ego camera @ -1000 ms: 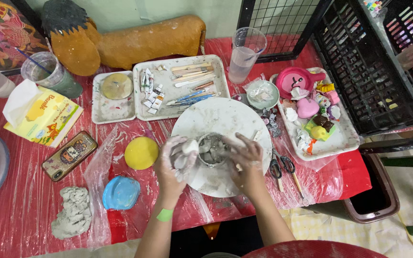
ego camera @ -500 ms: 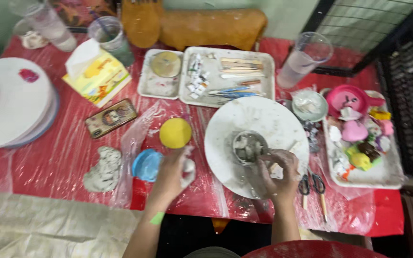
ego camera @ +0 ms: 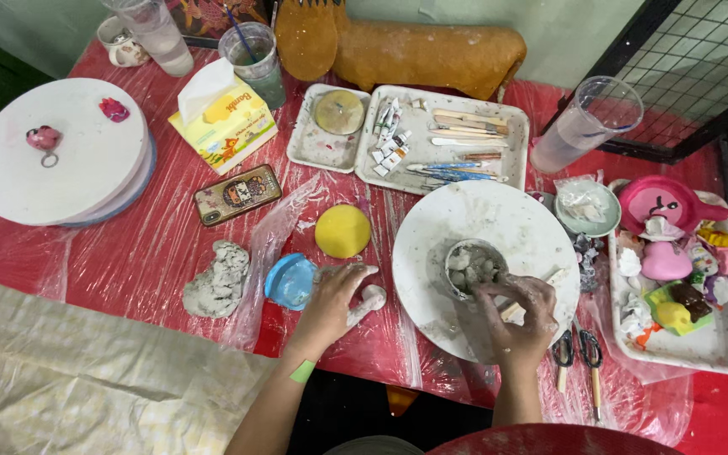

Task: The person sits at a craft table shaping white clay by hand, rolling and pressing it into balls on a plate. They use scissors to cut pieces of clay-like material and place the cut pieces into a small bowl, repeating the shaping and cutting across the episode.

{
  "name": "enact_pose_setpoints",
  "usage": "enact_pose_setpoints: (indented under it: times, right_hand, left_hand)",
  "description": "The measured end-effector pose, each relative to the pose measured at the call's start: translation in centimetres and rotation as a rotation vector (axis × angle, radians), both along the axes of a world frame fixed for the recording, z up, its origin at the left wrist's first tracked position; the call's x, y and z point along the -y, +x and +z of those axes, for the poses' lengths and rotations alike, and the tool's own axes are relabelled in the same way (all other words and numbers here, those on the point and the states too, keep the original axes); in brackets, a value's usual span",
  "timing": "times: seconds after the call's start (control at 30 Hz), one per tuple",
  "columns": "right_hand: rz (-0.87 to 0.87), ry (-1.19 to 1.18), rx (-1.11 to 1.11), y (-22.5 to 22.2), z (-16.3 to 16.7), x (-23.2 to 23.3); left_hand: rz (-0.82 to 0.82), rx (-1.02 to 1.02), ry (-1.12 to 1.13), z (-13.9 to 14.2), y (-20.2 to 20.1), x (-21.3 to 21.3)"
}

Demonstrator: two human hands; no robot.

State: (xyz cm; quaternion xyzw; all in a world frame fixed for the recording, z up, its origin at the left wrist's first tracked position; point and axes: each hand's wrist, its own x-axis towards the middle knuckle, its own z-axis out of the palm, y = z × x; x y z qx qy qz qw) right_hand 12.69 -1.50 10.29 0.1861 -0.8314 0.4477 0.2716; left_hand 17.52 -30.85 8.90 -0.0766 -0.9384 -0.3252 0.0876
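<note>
Item: red table [ego camera: 128, 270] under clear plastic sheet, laid, we judge, to keep clay off the cloth. Stack of white round boards [ego camera: 52, 160] at far left, set aside out of the work. White round board [ego camera: 499, 227] before us, serving as work surface; on it the small clay pot [ego camera: 469, 265], grey and lumpy. Tray of tools and paint tubes [ego camera: 440, 143] behind it, within reach. Grey clay lump [ego camera: 216, 282], yellow sponge [ego camera: 342, 231] and blue dish [ego camera: 290, 281] to the left. Our left hand [ego camera: 330, 305] rests on the plastic, fingers curled together over a small clay piece [ego camera: 370, 299]. Our right hand [ego camera: 520, 316] pinches a wooden stick [ego camera: 541, 286] beside the pot, fingers closed on it.
</note>
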Motion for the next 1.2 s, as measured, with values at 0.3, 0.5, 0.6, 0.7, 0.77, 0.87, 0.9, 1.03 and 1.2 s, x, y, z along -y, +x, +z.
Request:
enact_pose_setpoints:
  times: [0.3, 0.5, 0.6, 0.7, 0.77, 0.87, 0.9, 1.03, 1.2]
  right_hand:
    - [-0.109, 0.084, -0.027, 1.5, 1.9, 1.1]
    - [0.392, 0.06, 0.06, 3.4, 3.8, 12.6]
    - [0.694, 0.277, 0.164, 2.3, 3.0, 22.3]
    - [0.741, 0.342, 0.011, 0.3, 0.8, 32.3]
    - [0.699, 0.262, 0.117, 0.0, -1.0, 36.8]
    - [0.542, 0.181, 0.378, 0.2, -3.0, 41.5]
    - [0.494, 0.123, 0.292, 0.2, -3.6, 42.2]
    - [0.512, 0.183, 0.553, -0.7, -4.5, 43.2]
    - [0.544, 0.233, 0.595, -2.1, -5.2, 43.7]
  left_hand:
    - [0.015, 0.01, 0.133, 1.6, -0.2, -0.2]
    - [0.63, -0.24, -0.23, 3.0, 5.4, 10.7]
    - [0.749, -0.35, -0.231, 1.4, 9.0, 14.9]
    - [0.891, -0.351, 0.182, -1.7, 10.0, 17.2]
    - [0.883, -0.373, 0.609, -4.0, 9.4, 17.2]
    - [0.942, -0.338, 0.462, -5.7, 7.6, 17.3]
    - [0.982, -0.346, 0.436, -6.0, 7.2, 16.9]
    - [1.122, -0.386, 0.284, -5.6, 5.1, 16.6]
    - [1.083, -0.446, 0.187, -4.8, 3.7, 18.7]
